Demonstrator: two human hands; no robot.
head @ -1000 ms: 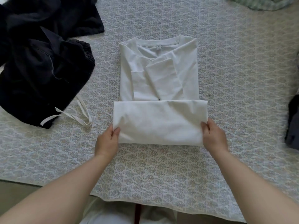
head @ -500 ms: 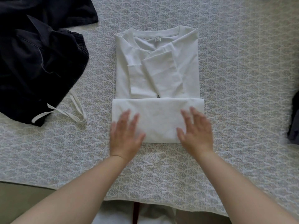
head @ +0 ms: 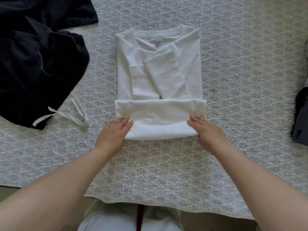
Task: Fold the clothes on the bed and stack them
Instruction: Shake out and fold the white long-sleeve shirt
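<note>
Head view looks down on our two hands at the near end of the white shirt (head: pixel 158 77), which lies in the middle of the patterned bedspread (head: pixel 250 80). Its sleeves are folded in over the body and the collar points away from us. The bottom part is folded up into a band across the shirt.

Our left hand (head: pixel 113 134) lies flat with straight fingers on the near left corner of this band. Our right hand (head: pixel 207 130) lies the same way on the near right corner, fingers stretched and touching the cloth. Neither hand grips anything.

Around the shirt we see free bedspread on both sides and also between the shirt and the near edge of the bed. On the left, a pile of dark clothes (head: pixel 38 60) lies near the shirt but apart from it, and its white drawstring (head: pixel 66 115) reaches out on the cover, close to the band's left end. On the right, well apart, a dark grey garment (head: pixel 300 119) is cut off by the picture's edge, so we cannot tell what it is. The dark pile is also cut off at the top and left. The small label (head: pixel 157 40) inside the collar is too small to read. How many layers are under the band, we cannot tell.
</note>
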